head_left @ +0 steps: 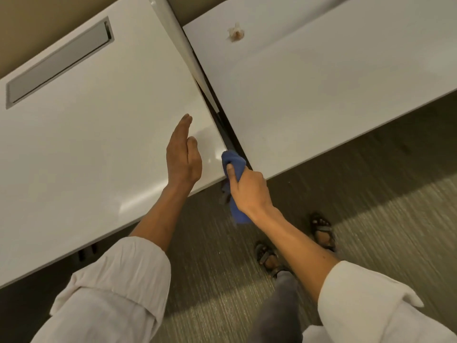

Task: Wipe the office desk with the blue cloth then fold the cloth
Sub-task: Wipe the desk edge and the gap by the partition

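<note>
Two white office desks meet at a narrow dark gap; the left desk (pixel 99 149) fills the left half, the right desk (pixel 321 95) the upper right. My right hand (pixel 247 189) is shut on the bunched blue cloth (pixel 233 162), whose top presses at the front corner of the left desk by the gap, while a tail of it hangs below my wrist. My left hand (pixel 183 154) is held flat, fingers together and empty, over the left desk near its right edge.
A grey cable flap (pixel 59 63) is set into the left desk's far side. A small crumpled scrap (pixel 236 33) lies on the right desk. A white divider (pixel 178 38) runs along the gap. Below are striped carpet and my sandalled feet (pixel 294 243).
</note>
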### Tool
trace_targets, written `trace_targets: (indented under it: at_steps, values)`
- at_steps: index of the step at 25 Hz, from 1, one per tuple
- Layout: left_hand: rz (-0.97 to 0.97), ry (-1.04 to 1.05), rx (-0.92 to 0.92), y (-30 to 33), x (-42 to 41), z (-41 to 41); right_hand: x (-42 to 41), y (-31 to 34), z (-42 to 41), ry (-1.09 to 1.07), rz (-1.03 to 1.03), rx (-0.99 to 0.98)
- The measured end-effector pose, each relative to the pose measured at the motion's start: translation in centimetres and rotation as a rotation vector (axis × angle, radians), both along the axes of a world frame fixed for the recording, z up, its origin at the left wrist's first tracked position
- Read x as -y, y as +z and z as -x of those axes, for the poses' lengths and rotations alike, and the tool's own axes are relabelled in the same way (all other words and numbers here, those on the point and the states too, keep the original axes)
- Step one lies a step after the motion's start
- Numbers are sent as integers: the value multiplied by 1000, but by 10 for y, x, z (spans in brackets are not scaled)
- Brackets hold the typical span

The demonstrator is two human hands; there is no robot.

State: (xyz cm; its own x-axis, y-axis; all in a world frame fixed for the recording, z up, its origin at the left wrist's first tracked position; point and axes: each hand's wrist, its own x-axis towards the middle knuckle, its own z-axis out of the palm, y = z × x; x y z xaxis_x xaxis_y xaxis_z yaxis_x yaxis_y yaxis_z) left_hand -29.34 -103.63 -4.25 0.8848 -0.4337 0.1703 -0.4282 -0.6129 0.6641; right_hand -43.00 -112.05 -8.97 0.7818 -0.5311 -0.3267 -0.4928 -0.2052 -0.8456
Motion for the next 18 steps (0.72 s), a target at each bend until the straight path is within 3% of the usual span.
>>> trace_targets:
  at_steps: [3,6,7,12,16,18]
  values:
    - [0,-35,-16,-4,-11,8,-6,-13,42,-25,-5,-1]
    - [-25,-46,-12,-4,-17,11,4,-8,56,-443,-243,-5]
    - [-40,-39,-8,-1,-19,11,9,-2,50,-493,-303,-14]
    - [-21,-43,17,11,-30,19,-15,32,-4,-388,-367,39]
    - [37,-12,48,25,-49,27,-74,55,-31,-635,-434,72]
    - [40,10,32,34,-64,30,-99,67,-40,-641,-505,12]
